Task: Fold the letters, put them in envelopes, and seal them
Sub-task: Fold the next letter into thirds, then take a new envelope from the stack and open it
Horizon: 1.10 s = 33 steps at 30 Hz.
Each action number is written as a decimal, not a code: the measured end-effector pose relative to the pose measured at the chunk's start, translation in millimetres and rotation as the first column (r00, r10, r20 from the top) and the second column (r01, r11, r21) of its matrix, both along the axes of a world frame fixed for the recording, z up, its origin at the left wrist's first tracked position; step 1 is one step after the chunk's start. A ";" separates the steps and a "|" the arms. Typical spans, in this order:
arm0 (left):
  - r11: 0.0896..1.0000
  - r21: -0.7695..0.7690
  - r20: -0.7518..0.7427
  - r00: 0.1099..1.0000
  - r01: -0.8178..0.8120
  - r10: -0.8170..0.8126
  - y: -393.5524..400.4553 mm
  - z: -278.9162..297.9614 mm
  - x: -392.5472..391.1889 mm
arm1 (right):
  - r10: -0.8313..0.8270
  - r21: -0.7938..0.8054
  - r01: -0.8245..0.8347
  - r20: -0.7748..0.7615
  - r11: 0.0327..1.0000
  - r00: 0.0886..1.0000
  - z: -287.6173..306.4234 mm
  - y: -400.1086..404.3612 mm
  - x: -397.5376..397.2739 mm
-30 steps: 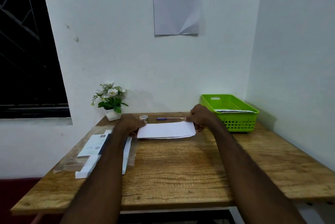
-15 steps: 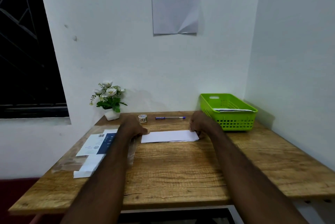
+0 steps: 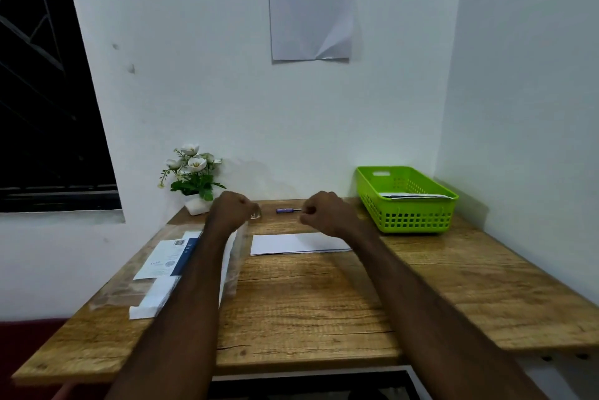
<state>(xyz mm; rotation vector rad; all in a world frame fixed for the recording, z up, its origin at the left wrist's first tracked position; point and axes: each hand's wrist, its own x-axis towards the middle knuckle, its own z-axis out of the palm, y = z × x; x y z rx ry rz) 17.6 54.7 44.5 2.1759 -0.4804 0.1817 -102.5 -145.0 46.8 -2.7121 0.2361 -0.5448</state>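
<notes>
Item: folded letter [image 3: 299, 243], white paper, lying flat on the table [image 3: 324, 296] at centre frame, long edge running left to right. It is judged light, thin and limp, apt to slide on the smooth wood and to spring open at the crease; it is best taken by a pinch at a short end or lifted at a corner, with the fold kept pressed down.

Item: left hand [image 3: 231, 209], raised above the table left of centre, fingers curled into a loose fist. Nothing is seen to be held, and the letter is not touched.

Item: right hand [image 3: 324, 212], raised above the far edge of the letter, fingers likewise curled inward. No paper is seen between them; whether the fingertips are fully pressed together cannot be told.

Item: envelopes in a clear wrapper [image 3: 165, 266], lower left of the letter, partly hidden by the left forearm.

Item: green basket [image 3: 411, 218], right of frame, with white papers inside.

Item: pen [image 3: 287, 210], lying just beyond the letter, between the hands.
</notes>
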 end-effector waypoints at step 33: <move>0.959 0.262 0.277 0.960 -0.110 0.034 153.9 -26.7 55.0 | 0.718 -0.308 -0.668 0.079 0.677 0.691 -26.3 173.6 -62.4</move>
